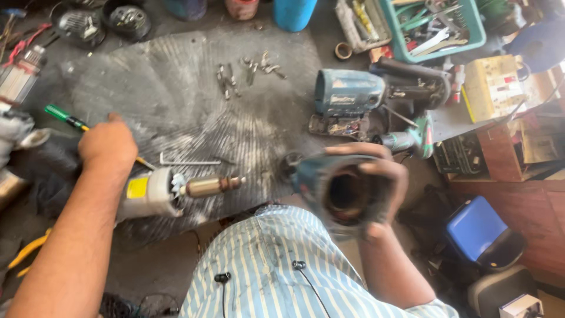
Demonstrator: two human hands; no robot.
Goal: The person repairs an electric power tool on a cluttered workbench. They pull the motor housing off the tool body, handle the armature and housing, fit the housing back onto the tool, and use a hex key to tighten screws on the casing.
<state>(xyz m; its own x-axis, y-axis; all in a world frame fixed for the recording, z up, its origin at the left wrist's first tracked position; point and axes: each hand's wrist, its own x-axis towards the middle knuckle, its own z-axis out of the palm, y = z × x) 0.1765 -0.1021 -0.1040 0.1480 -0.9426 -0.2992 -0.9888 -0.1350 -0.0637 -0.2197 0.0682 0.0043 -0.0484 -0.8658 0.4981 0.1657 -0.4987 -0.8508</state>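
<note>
Looking down, head view: grey ribbed mat point(176, 100) on a cluttered workshop floor, loose screws point(250, 69) near its far edge, green tool crate point(432, 26) beyond its far right corner. Right hand point(376, 188), fingers clamped round a teal tool housing point(335, 188), open bore facing up, off the mat's right edge. Left hand point(106, 144), fingers curled shut on a green-handled screwdriver point(70, 121) at the left edge; armature point(176, 189) just beside it.

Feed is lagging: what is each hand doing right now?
Left hand: closed on the screwdriver over the mat.
Right hand: closed around the housing, held up off the mat.
</note>
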